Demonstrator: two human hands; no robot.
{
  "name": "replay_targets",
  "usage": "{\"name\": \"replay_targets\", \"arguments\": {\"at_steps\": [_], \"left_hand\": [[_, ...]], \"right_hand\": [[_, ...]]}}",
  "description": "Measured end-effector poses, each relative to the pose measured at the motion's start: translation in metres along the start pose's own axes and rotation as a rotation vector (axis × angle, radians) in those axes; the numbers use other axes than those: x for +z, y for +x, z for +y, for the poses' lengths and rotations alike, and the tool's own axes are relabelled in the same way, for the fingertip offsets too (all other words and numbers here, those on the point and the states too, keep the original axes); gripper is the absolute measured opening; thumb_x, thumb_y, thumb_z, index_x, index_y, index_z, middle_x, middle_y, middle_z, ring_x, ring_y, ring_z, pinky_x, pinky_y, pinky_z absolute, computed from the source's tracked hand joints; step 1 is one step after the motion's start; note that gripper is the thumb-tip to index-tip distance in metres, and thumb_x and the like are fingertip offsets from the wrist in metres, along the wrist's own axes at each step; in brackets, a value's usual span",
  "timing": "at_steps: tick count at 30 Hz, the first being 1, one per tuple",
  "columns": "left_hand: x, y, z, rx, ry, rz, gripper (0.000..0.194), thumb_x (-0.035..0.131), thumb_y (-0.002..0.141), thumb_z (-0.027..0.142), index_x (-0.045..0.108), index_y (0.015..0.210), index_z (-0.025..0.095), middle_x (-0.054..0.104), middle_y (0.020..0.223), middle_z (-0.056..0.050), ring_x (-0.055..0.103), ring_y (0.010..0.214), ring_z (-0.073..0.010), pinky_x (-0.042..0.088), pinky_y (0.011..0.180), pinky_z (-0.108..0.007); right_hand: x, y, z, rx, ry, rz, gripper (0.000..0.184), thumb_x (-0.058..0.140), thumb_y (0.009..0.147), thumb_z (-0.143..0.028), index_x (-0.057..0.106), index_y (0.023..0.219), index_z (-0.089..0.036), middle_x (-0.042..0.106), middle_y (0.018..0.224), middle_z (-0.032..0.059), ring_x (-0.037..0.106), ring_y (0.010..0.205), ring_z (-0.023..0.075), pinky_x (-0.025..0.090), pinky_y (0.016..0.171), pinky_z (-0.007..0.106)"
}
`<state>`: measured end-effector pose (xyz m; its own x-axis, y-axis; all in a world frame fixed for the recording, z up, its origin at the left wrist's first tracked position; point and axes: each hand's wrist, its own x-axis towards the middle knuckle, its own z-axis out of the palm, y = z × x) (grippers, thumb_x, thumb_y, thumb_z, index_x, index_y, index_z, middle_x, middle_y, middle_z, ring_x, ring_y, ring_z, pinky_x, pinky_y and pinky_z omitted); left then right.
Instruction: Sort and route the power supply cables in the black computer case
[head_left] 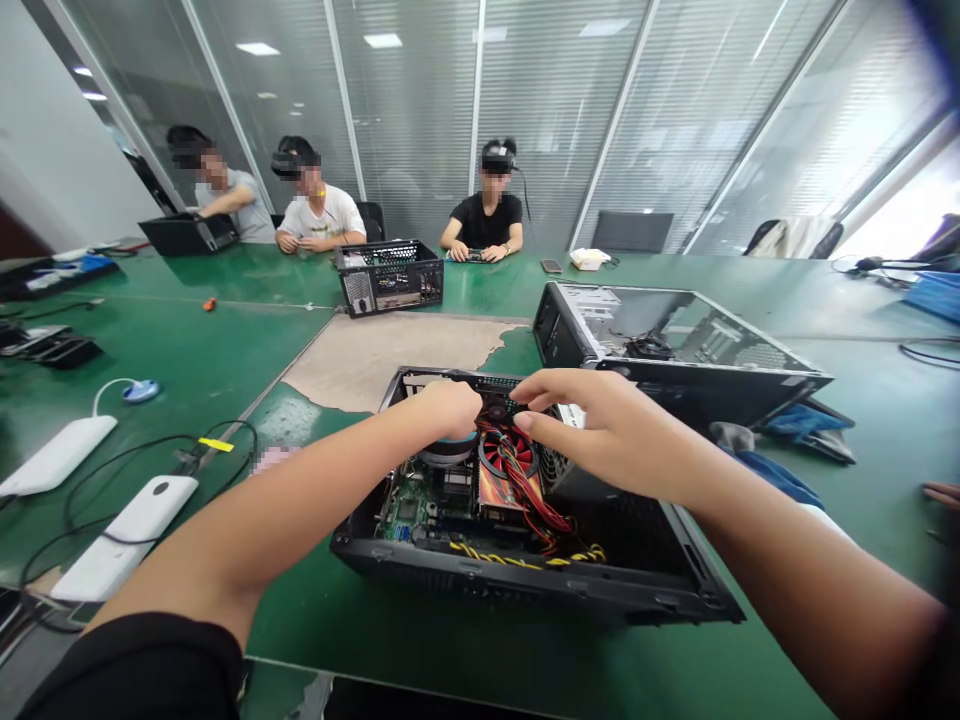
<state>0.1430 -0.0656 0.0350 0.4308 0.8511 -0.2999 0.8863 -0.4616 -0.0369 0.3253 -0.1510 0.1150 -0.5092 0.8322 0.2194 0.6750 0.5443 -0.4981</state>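
In front of me an uncovered black computer case (525, 580) lies on its side. My left hand (450, 410) reaches over its far part, above a round cooler (448, 452). Its fingers are curled closed, and whatever they hold, if anything, is hidden. Beside it my right hand (574, 418) hovers over the far right part with thumb and fingers apart, nothing visible in them. Between and below the hands sit a graphics card (501, 492) with a red fan and a bundle of red and black cables (544, 510). A green motherboard (409, 512) and a yellow-black cable (491, 555) show nearer me.
A second open case (712, 385) stands behind right, another case (394, 280) farther back. White power strips (127, 525) and black cords lie at left. A blue cloth bundle (772, 480) is at right. Three people wearing headsets sit across the green table (292, 660).
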Motion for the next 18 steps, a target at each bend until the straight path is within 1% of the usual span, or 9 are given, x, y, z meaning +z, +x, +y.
{"name": "replay_targets", "arguments": {"at_steps": [2,3,6,8,11,12,15,18], "left_hand": [[0.003,0.003,-0.001,-0.022,0.011,-0.005,0.044,0.055,0.084,0.047,0.07,0.109,0.014,0.069,0.105,-0.021,0.065,0.095,-0.0356,0.051,0.077,-0.042],[0.005,0.004,-0.002,-0.031,0.014,-0.001,0.047,0.052,0.085,0.05,0.069,0.111,0.015,0.069,0.106,-0.02,0.065,0.097,-0.035,0.051,0.077,-0.042],[0.01,0.001,-0.005,-0.044,-0.001,0.031,0.046,0.051,0.086,0.051,0.067,0.113,0.017,0.069,0.11,-0.018,0.065,0.1,-0.0333,0.051,0.079,-0.04],[0.012,-0.001,-0.005,-0.053,-0.009,0.044,0.044,0.052,0.086,0.049,0.066,0.113,0.018,0.068,0.111,-0.017,0.065,0.101,-0.0324,0.051,0.079,-0.039],[0.013,0.0,-0.005,-0.062,-0.022,0.049,0.041,0.053,0.086,0.047,0.066,0.112,0.018,0.069,0.109,-0.017,0.066,0.099,-0.0312,0.052,0.078,-0.037],[0.013,0.0,-0.005,-0.065,-0.026,0.054,0.04,0.054,0.085,0.046,0.067,0.11,0.017,0.069,0.108,-0.017,0.066,0.098,-0.031,0.052,0.077,-0.037],[0.012,0.001,-0.006,-0.085,-0.033,0.081,0.039,0.055,0.083,0.043,0.067,0.107,0.015,0.07,0.105,-0.018,0.066,0.096,-0.0309,0.051,0.075,-0.036],[0.007,-0.003,-0.007,-0.111,-0.058,0.176,0.043,0.055,0.08,0.045,0.065,0.106,0.013,0.07,0.099,-0.018,0.066,0.092,-0.0308,0.05,0.073,-0.036]], "right_hand": [[0.013,0.018,0.009,0.017,-0.037,-0.082,0.025,0.057,0.085,-0.035,0.07,0.098,-0.019,0.073,0.097,0.0076,0.067,0.088,0.0232,0.051,0.075,0.033],[0.021,0.026,0.015,0.038,-0.05,-0.087,0.023,0.058,0.084,-0.033,0.07,0.096,-0.018,0.074,0.095,0.0085,0.067,0.086,0.0228,0.05,0.072,0.032],[0.045,0.042,0.036,0.106,-0.068,-0.07,0.02,0.058,0.083,-0.031,0.071,0.09,-0.017,0.074,0.086,0.0088,0.067,0.078,0.0221,0.048,0.067,0.031],[0.056,0.046,0.049,0.118,-0.036,-0.04,0.017,0.056,0.082,-0.027,0.07,0.085,-0.017,0.073,0.083,0.0076,0.066,0.077,0.0209,0.047,0.068,0.031],[0.063,0.046,0.064,0.097,0.041,0.0,0.016,0.056,0.082,-0.027,0.069,0.084,-0.017,0.073,0.081,0.0059,0.065,0.073,0.0187,0.046,0.067,0.03],[0.063,0.045,0.067,0.092,0.058,0.031,0.016,0.055,0.082,-0.027,0.068,0.083,-0.018,0.072,0.079,0.0052,0.064,0.071,0.0179,0.045,0.066,0.03],[0.062,0.042,0.073,0.076,0.073,0.065,0.015,0.054,0.082,-0.027,0.066,0.08,-0.018,0.07,0.073,0.0034,0.061,0.065,0.0163,0.044,0.063,0.029],[0.063,0.042,0.076,0.085,0.088,0.102,0.014,0.054,0.081,-0.026,0.065,0.078,-0.019,0.068,0.071,0.0028,0.06,0.064,0.0166,0.045,0.063,0.03]]}}
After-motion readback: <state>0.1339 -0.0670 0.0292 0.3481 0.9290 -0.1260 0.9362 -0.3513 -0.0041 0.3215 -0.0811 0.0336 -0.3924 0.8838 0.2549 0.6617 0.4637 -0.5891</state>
